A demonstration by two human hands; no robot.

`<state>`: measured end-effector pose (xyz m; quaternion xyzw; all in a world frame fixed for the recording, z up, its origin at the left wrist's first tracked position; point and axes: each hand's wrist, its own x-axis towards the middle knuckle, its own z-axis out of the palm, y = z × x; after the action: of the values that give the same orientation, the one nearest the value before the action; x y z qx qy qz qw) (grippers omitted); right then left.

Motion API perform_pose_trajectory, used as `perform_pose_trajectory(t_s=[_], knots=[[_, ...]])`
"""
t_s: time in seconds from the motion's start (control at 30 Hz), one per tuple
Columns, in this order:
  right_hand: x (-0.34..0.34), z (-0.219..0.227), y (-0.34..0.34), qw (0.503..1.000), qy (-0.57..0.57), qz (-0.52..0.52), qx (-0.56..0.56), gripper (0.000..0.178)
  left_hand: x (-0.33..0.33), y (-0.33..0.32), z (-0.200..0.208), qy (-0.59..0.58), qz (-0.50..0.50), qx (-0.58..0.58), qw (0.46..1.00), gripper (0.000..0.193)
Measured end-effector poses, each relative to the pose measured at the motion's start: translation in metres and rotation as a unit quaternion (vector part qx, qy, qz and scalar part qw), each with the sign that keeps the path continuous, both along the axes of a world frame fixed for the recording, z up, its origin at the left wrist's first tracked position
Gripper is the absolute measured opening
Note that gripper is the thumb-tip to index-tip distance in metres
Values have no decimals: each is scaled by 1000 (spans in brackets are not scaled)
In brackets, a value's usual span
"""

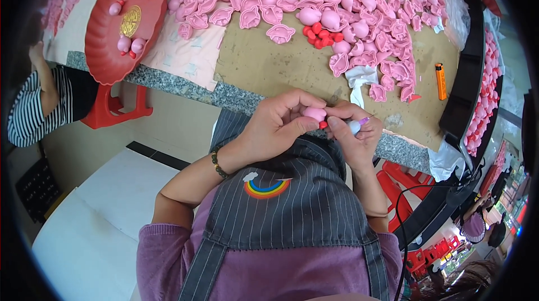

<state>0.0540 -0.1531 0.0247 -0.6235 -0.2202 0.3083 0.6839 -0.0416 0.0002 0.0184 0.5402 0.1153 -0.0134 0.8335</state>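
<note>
My left hand (275, 121) is closed in a pinch on a small pink rounded plastic piece (315, 113). A red bit (323, 125) sits at the lower edge of that piece. Close against it, the fingers of my right hand (359, 142) curl around a small whitish bottle (354, 127) with a purple needle tip (365, 121). The fingertips of both hands meet at the pink piece, just in front of the table edge and above my striped apron. Part of the piece is hidden behind the fingers.
Pink shell-shaped pieces (281, 33) cover the back of the table, with red bits (319, 41) among them. A red scalloped tray (101, 31) holds several pink-and-red pieces. An orange lighter (441, 82) and white tissue (361, 76) lie right. Another person's arm (48, 85) shows left.
</note>
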Motion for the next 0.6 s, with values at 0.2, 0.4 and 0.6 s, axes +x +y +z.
perform_pose_trajectory(t_s=[0.2,0.4,0.6], knots=[[-7,7,-5,998,35,-45,26,11,-2,-1,7,-16,-4,-94,995,25],[19,10,-4,895,-421,-97,-110,19,-8,3,12,20,-29,-124,992,23],[35,14,7,782,-537,-66,-309,23,-4,-3,8,-3,18,-80,997,24]])
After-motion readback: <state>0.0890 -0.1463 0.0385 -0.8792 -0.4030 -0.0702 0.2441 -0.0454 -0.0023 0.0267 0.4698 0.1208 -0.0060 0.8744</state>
